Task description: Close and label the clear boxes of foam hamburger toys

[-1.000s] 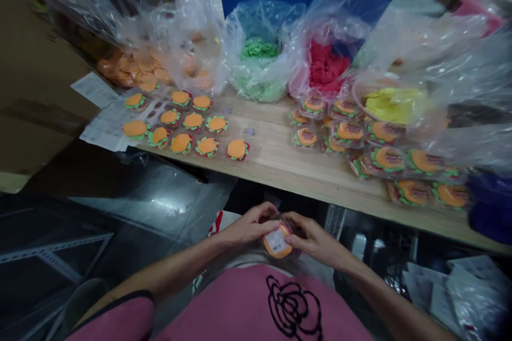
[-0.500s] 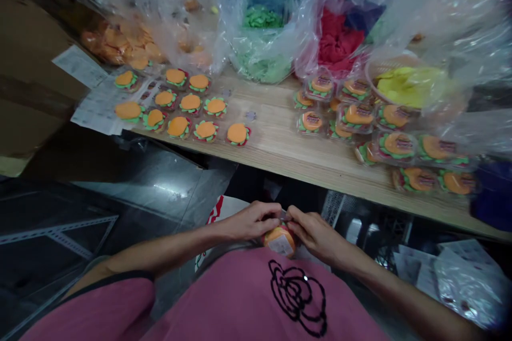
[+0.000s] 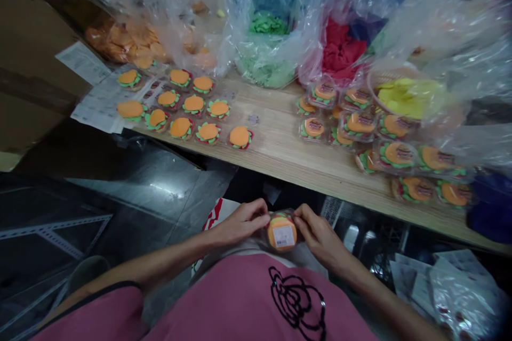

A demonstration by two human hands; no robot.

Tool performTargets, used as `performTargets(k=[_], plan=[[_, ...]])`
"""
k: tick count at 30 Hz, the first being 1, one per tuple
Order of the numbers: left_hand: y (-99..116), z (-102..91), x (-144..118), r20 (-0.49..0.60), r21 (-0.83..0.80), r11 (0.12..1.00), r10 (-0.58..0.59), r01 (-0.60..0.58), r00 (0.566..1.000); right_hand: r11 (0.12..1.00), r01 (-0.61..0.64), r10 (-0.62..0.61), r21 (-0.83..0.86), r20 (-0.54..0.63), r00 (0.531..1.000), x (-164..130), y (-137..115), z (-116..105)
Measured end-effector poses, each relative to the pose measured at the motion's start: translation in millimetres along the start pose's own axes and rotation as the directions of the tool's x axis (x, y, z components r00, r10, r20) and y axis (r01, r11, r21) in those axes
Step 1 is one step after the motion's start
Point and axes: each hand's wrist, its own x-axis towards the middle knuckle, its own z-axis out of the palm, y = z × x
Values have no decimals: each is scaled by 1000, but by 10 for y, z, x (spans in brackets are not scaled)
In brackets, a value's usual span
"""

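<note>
A long wooden worktop (image 3: 280, 154) runs across the view from left to far right. Along its back edge stand big clear plastic bags: one of orange pieces (image 3: 128, 45), one of green pieces (image 3: 266, 48), one of red pieces (image 3: 340, 50), and a basket of yellow pieces (image 3: 404, 97) under plastic.

On the right part of the worktop lies a cluster of wrapped burger toys (image 3: 384, 141), each in a clear packet with a label, some overlapping. By the look of it, this is the finished pile. On the left part lie rows of bare burger toys (image 3: 188, 112), orange tops with green and red frills, several of them resting on printed paper sheets (image 3: 100, 106). These appear to be waiting for wrapping; the two groups look roughly equal in number, so the work seems about half done.

Below the worktop edge, close to a pink shirt (image 3: 256, 298), both hands hold one burger toy in a clear packet (image 3: 282, 230), white label facing the camera. The left hand (image 3: 240, 221) pinches its left side, fingers curled closed on it. The right hand (image 3: 318, 232) grips its right side the same way. This packet is apparently being closed, not yet on the pile.
</note>
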Motion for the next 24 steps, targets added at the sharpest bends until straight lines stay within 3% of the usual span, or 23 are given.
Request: performTargets(k=[8,13,20,24], plan=[[-69,-68,-64,19,180,982,60,-63,998,991,-25,27,132,-17,999,-33,41,59],[-93,-7,-74,27,121,992,15,-18,1000,991,-38,40,132,-9,999,-69,53,94],[-109,26,-28,-121,56,998,13,-7,993,976,-83,99,202,-71,993,-83,98,163],[-133,18,-37,-53,-88,996,-21,16,998,928,-109,156,356,-106,982,-76,158,201]])
